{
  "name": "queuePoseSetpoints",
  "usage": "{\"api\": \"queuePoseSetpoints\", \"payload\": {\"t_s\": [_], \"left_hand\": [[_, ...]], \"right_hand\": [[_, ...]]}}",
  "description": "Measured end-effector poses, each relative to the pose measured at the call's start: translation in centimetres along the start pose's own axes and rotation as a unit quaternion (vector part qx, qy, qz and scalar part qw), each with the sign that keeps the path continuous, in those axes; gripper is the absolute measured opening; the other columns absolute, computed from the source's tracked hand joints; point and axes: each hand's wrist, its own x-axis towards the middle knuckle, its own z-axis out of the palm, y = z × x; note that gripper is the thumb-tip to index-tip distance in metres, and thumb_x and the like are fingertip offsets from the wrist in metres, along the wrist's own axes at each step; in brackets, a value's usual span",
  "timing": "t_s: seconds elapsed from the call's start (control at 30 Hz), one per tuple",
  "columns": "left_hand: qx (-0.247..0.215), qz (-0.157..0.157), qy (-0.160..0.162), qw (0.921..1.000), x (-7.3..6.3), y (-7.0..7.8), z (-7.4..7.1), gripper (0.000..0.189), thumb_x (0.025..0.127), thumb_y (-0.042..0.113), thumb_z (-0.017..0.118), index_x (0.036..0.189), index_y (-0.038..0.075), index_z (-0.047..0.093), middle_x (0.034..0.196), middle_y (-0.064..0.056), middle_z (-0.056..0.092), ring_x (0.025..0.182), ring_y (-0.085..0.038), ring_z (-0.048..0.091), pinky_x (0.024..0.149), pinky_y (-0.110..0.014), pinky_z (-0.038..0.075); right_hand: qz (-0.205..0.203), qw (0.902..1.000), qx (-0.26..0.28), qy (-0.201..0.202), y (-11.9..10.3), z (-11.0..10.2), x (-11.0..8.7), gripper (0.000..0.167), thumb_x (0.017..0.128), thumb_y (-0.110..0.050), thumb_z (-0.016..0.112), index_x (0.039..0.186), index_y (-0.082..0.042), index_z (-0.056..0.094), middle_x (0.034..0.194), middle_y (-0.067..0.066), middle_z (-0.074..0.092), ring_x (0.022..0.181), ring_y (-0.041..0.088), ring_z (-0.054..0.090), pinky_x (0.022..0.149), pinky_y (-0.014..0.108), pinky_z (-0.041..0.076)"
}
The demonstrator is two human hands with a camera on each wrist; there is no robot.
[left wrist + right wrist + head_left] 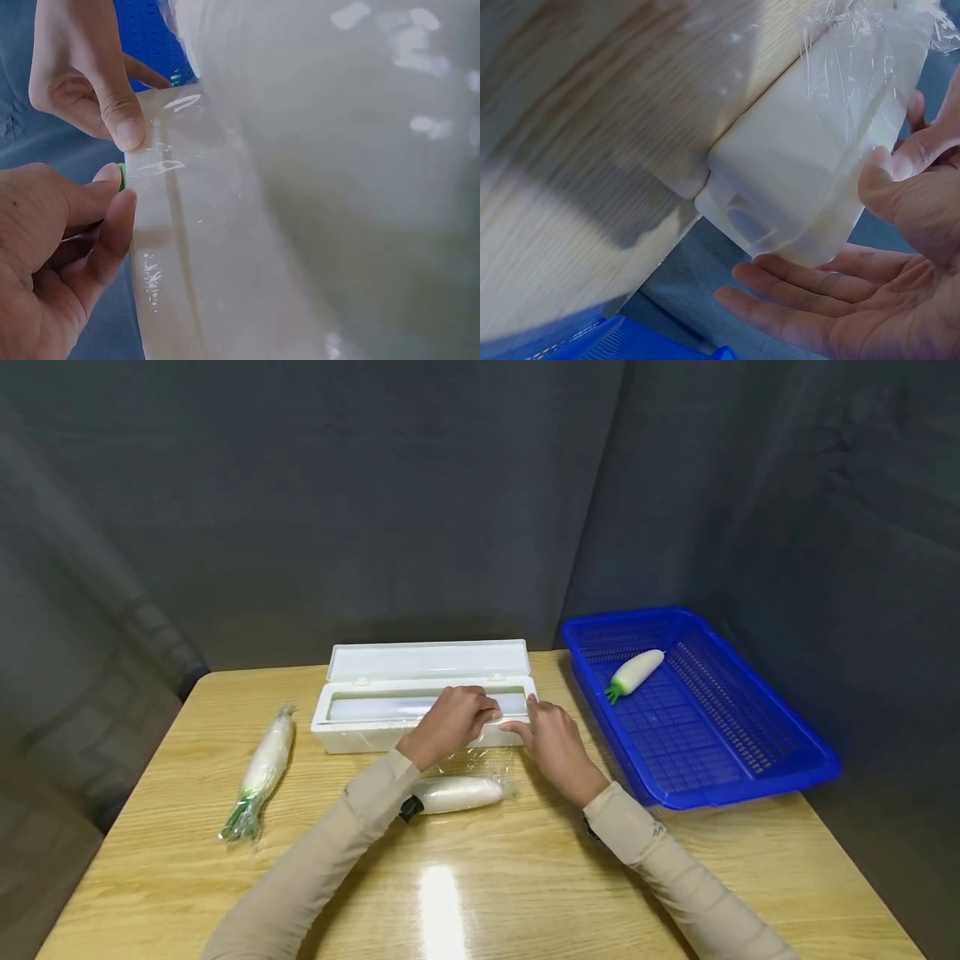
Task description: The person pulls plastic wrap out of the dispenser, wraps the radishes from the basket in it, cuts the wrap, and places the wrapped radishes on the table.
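Observation:
A white plastic wrap box (pixel 348 742) stands on the table with its lid up and a roll of cling film (pixel 367 708) inside. My left hand (pixel 453 722) is at the box's front edge, thumb and finger pinching a small green piece (pixel 122 177) there. My right hand (pixel 553 743) grips the box's right end, thumb on the edge and fingers (pixel 795 296) around the corner. Clear film (pixel 855 67) hangs over the front wall towards a white radish (pixel 459 794) lying just before the box. My left arm hides that radish's left end.
A film-wrapped radish (pixel 268 760) with green leaves lies at the table's left. On the right stands a blue plastic basket (pixel 738 789) holding an unwrapped radish (pixel 637 672). A dark curtain (pixel 420 510) hangs behind the wooden table (pixel 540 885).

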Motion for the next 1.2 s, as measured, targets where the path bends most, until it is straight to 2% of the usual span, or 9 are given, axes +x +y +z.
{"api": "queuePoseSetpoints", "payload": {"t_s": [0.27, 0.43, 0.57, 0.87, 1.2], "left_hand": [[0.068, -0.003, 0.049, 0.9965, -0.8, 0.0, 0.4, 0.013, 0.099, 0.018, 0.073, 0.093, 0.011, 0.083, 0.08, 0.0, 0.072, 0.063, -0.015, 0.066, 0.057, -0.032, 0.054], [0.08, -0.017, 0.053, 0.9953, -1.4, -0.3, 0.2, 0.013, 0.099, 0.019, 0.074, 0.095, 0.011, 0.083, 0.086, -0.001, 0.076, 0.075, -0.019, 0.071, 0.064, -0.036, 0.058], [0.068, -0.029, 0.048, 0.9961, -1.4, -0.2, 0.2, 0.014, 0.099, 0.019, 0.073, 0.095, 0.011, 0.084, 0.085, -0.001, 0.076, 0.078, -0.019, 0.072, 0.065, -0.035, 0.058], [0.062, -0.033, 0.043, 0.9966, 0.0, 0.8, 0.4, 0.012, 0.097, 0.019, 0.075, 0.092, 0.011, 0.083, 0.093, -0.001, 0.077, 0.087, -0.02, 0.069, 0.078, -0.037, 0.055], [0.034, -0.031, 0.05, 0.9977, 0.1, 1.0, 0.9, 0.013, 0.099, 0.011, 0.073, 0.089, 0.009, 0.081, 0.088, -0.003, 0.074, 0.086, -0.022, 0.068, 0.079, -0.038, 0.052]], "right_hand": [[0.0, 1.0, 0.005, 0.005, -0.2, 0.3, 0.0, 0.065, 0.091, -0.031, 0.078, 0.122, 0.024, 0.063, 0.095, 0.035, 0.072, 0.086, 0.048, 0.073, 0.072, 0.055, 0.061], [-0.005, 1.0, 0.003, 0.003, -0.6, 0.8, 0.2, 0.065, 0.092, -0.032, 0.078, 0.122, 0.024, 0.063, 0.093, 0.033, 0.072, 0.085, 0.047, 0.073, 0.07, 0.054, 0.061], [-0.01, 0.9999, 0.001, -0.003, -0.5, 0.8, 0.2, 0.065, 0.092, -0.031, 0.078, 0.122, 0.025, 0.062, 0.092, 0.034, 0.071, 0.084, 0.047, 0.073, 0.069, 0.054, 0.061], [-0.022, 0.9996, -0.014, 0.011, 0.2, 0.2, 0.0, 0.063, 0.091, -0.027, 0.079, 0.119, 0.027, 0.062, 0.084, 0.033, 0.068, 0.078, 0.048, 0.071, 0.066, 0.055, 0.06], [-0.033, 0.9993, -0.013, 0.014, 0.2, 0.5, 0.0, 0.063, 0.092, -0.027, 0.079, 0.118, 0.028, 0.061, 0.082, 0.033, 0.067, 0.077, 0.049, 0.07, 0.065, 0.055, 0.059]]}}
